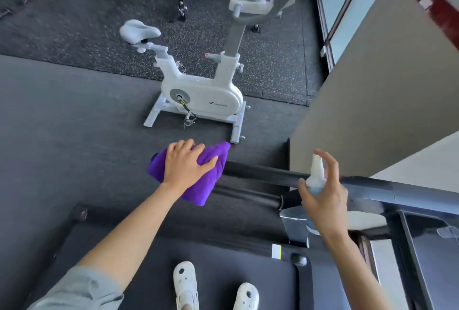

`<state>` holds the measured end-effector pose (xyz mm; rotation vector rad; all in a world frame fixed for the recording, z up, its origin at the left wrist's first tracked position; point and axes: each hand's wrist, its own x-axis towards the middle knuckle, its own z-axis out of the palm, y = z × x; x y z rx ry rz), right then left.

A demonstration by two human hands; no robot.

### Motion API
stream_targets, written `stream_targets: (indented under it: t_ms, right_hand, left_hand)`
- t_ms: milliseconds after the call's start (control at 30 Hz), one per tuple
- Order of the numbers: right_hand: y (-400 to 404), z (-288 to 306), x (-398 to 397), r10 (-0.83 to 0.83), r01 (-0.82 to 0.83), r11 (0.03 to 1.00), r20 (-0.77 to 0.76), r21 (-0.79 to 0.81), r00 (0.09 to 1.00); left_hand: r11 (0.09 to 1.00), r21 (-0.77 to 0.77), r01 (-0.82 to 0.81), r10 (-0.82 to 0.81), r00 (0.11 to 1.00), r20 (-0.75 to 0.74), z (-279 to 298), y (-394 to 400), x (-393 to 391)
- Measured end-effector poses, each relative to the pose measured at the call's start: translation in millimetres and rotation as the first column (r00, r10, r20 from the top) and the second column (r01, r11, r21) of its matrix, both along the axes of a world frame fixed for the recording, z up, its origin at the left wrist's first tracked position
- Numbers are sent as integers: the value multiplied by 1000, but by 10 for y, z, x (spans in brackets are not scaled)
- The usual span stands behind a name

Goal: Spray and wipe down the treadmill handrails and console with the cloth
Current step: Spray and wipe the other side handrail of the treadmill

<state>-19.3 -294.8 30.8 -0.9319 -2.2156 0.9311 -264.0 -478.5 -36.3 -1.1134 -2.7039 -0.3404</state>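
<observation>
White clogs (185, 282) planted on belt, left hand (185, 163) is clamping purple cloth (211, 173) round handrail (260, 173) end, wiping; right hand (323, 200), fingers wrapped on spray bottle (316, 178), needs to mist next section.

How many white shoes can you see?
2. One white shoe is at the bottom middle on the treadmill belt, and the other white shoe is just right of it. Both are cut off by the picture's bottom edge.
</observation>
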Motion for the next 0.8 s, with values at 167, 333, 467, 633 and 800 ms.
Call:
stream_targets:
  t_ms: [167, 333, 467, 633, 800]
  right_hand:
    - [-270, 0, -291, 64, -64, 998, 17, -1, 998]
    - [-507, -5, -479, 103, -103, 995, 13, -12, 995]
    - [-565, -4, -513, 128, -127, 992, 34, -26, 991]
    - [-457, 9, -409, 144, -143, 990, 47, -10, 989]
    - [-346, -62, -257, 154, -155, 988, 62, 5, 986]
  left_hand:
    - [936, 231, -265, 228, 958, 176, -43, -319, -275]
    - [299, 612, -732, 326, 681, 655, -132, -444, -65]
    - [-86, 502, -861, 119, 491, 863, -238, -273, 385]
    - [-147, 282, -948, -179, 306, 935, -125, 108, 449]
    - [-104, 78, -991, -330, 108, 938, -129, 119, 289]
